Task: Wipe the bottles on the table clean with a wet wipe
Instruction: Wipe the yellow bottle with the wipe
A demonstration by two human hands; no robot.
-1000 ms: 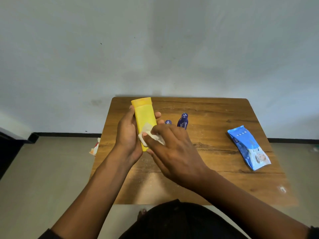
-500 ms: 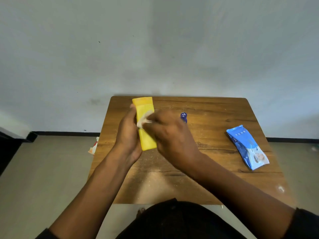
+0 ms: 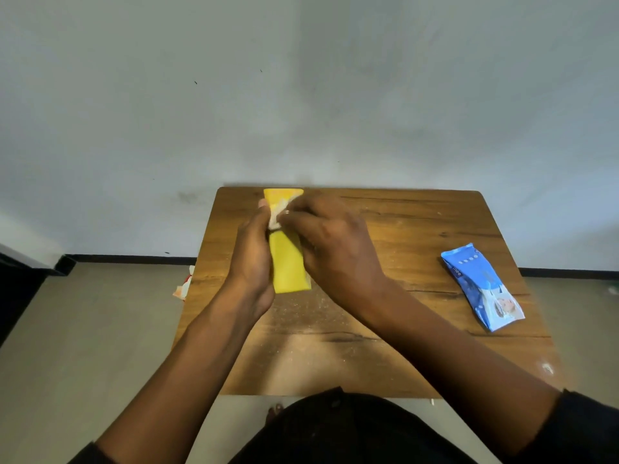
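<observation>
The right hand is covering the middle and right edge of the yellow bottle, and its fingers, blurred by motion, are pinching the white wet wipe against the bottle's upper end. Most of the wipe is lying hidden under those fingers. The left hand is gripping the bottle from its left side, fingers curled behind it and out of sight, thumb tip showing beside the wipe. The bottle is being held tilted above the left half of the wooden counter. Both forearms are running out of the lower edge of the frame.

Compared with one second ago, the wipe is sitting higher on the bottle, near its far end rather than its middle, and the small dark blue bottles then visible behind the hands are now being screened by the right hand.

A blue wet wipe pack is lying flat on the right part of the counter, well apart from the hands. The counter top is showing pale dusty smears and is standing against a grey-white wall with a dark skirting; a scrap of white and red litter is lying on the beige floor at its left.
</observation>
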